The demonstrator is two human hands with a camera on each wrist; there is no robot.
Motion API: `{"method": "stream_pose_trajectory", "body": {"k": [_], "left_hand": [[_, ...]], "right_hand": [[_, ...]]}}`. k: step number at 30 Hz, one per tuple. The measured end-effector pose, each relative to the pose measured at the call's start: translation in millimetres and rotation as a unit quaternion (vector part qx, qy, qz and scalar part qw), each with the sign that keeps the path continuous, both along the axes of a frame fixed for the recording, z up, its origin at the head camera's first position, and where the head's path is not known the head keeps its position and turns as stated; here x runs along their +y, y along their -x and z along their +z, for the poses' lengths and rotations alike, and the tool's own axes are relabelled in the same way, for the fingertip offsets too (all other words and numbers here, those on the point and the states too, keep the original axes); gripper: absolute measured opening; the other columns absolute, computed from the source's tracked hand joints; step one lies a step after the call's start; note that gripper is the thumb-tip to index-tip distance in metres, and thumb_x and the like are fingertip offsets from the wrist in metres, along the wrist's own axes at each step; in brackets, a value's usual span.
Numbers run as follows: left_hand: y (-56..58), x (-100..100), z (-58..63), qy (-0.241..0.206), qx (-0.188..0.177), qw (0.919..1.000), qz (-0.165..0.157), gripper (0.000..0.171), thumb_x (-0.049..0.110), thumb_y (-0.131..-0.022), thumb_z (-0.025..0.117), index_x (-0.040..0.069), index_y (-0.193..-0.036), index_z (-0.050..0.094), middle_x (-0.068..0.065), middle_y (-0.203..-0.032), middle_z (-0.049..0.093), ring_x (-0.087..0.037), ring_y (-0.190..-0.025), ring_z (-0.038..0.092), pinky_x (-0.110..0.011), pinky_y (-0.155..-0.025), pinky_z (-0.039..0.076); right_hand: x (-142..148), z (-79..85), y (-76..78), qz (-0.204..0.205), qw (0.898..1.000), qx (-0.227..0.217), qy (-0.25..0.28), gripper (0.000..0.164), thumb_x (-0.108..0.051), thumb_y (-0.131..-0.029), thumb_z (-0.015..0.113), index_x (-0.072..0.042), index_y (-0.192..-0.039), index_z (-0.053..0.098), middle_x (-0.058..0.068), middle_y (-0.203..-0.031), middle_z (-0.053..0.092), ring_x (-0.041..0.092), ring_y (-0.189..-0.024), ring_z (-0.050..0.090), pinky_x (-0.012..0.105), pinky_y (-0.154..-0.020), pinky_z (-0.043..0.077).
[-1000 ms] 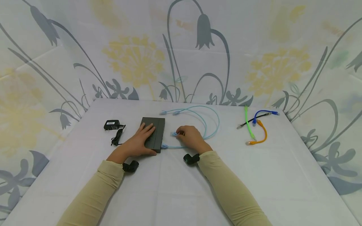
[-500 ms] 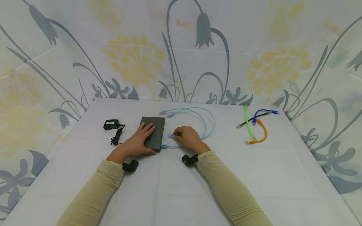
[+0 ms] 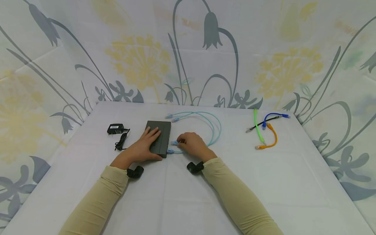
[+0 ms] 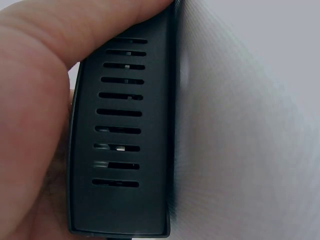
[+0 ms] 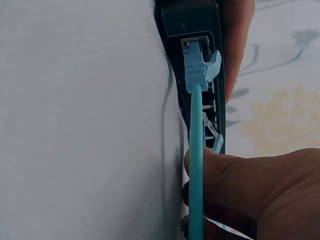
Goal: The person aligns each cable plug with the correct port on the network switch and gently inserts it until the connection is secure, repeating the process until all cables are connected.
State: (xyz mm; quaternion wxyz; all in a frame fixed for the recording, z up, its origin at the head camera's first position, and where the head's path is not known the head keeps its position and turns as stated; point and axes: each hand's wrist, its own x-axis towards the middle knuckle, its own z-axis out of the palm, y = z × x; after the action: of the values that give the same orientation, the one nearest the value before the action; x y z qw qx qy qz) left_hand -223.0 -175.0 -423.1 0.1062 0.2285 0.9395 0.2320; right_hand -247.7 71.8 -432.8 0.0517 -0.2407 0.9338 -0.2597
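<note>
A dark network switch (image 3: 165,130) lies on the white-covered table. My left hand (image 3: 138,150) rests on it, straight fingers spread over the top and the thumb along its vented near side (image 4: 155,115). A light blue plug (image 5: 195,65) sits in the port nearest me, its cable running right. With thumb and fingertips, my right hand (image 3: 192,143) pinches another light blue Ethernet plug (image 3: 174,143) right at the row of ports. In the right wrist view only the clip of this plug (image 5: 218,144) shows clearly past the thumb; the rest is mostly hidden.
The light blue cables (image 3: 220,125) loop behind my right hand, their far plugs (image 3: 175,120) beyond the switch. A black power adapter (image 3: 115,129) with its bundled cord lies left. Short green (image 3: 258,130), black (image 3: 252,129), blue (image 3: 273,115) and orange (image 3: 275,138) cables lie right.
My right hand has moved left with the plug, from a gap away up to the side of the switch. The cable loops have shifted left with it. My left hand stays put.
</note>
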Motion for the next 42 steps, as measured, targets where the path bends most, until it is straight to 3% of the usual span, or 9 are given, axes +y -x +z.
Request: {"method": "stream_pose_trajectory", "body": {"k": [13,42], "left_hand": [[-0.1,0.3,-0.2,0.001,-0.001,1.0000,0.002,0.110,0.050,-0.076,0.079,0.010,-0.157,0.016,-0.011,-0.165,0.006,-0.040,-0.150,-0.009,-0.063,-0.115,0.020],[0.0,1.9,3.1,0.000,-0.007,1.0000,0.003,0.109,0.048,-0.076,0.079,0.009,-0.157,0.017,-0.011,-0.164,0.006,-0.041,-0.150,-0.008,-0.063,-0.114,0.020]], "right_hand": [[-4.3,3.1,-4.0,0.022,1.000,0.000,-0.016,0.020,-0.023,-0.092,0.068,-0.013,-0.109,0.072,0.001,-0.094,0.071,0.015,-0.085,0.064,0.033,-0.078,0.052],[-2.0,3.1,-5.2,0.056,0.998,-0.012,0.007,0.019,-0.023,-0.092,0.068,-0.015,-0.108,0.072,-0.002,-0.090,0.070,0.010,-0.079,0.060,0.027,-0.074,0.050]]}}
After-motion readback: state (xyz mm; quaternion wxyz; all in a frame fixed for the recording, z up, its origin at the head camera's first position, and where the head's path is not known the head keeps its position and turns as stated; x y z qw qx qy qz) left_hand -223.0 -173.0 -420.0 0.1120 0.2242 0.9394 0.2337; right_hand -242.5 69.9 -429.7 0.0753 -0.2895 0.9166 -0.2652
